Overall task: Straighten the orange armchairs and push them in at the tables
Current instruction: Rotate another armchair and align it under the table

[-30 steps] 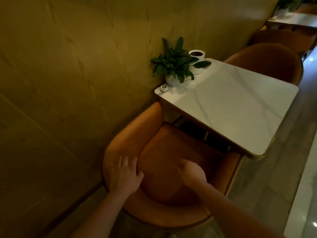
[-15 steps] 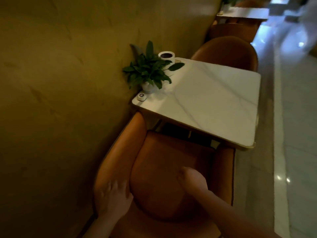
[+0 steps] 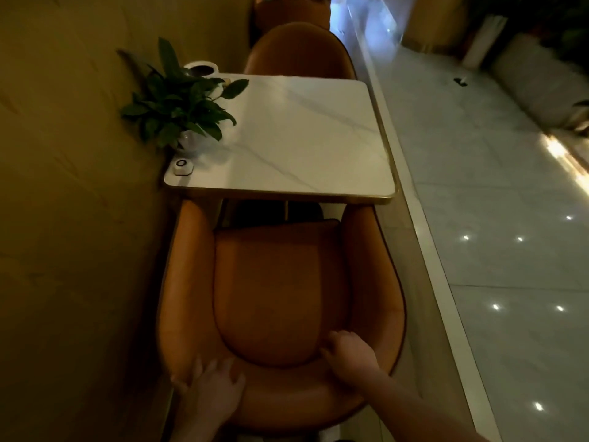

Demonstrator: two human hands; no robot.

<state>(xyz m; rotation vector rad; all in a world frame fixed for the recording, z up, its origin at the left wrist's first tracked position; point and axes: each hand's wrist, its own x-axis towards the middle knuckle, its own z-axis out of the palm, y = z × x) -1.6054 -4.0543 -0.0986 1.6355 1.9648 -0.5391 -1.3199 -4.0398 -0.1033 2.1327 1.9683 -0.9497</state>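
Observation:
An orange armchair [image 3: 274,282] stands right below me, facing the white marble table [image 3: 296,138], its armrest tips just under the table's near edge. My left hand [image 3: 212,389] rests flat with fingers spread on the curved backrest at the left. My right hand [image 3: 349,354] lies on the backrest at the right, fingers curled at the seat cushion's rear edge. A second orange armchair [image 3: 299,51] sits at the table's far side, its back toward me partly hidden by the tabletop.
A potted green plant [image 3: 178,100], a white cup [image 3: 202,70] and a small white call button [image 3: 183,165] sit on the table by the wall [image 3: 73,186]. A pale raised curb [image 3: 424,250] runs along the right, with glossy tiled floor [image 3: 510,250] beyond.
The chair has turned from angled to square with the table and sits closer to it. Both my hands have stayed on the backrest, sliding toward its rear.

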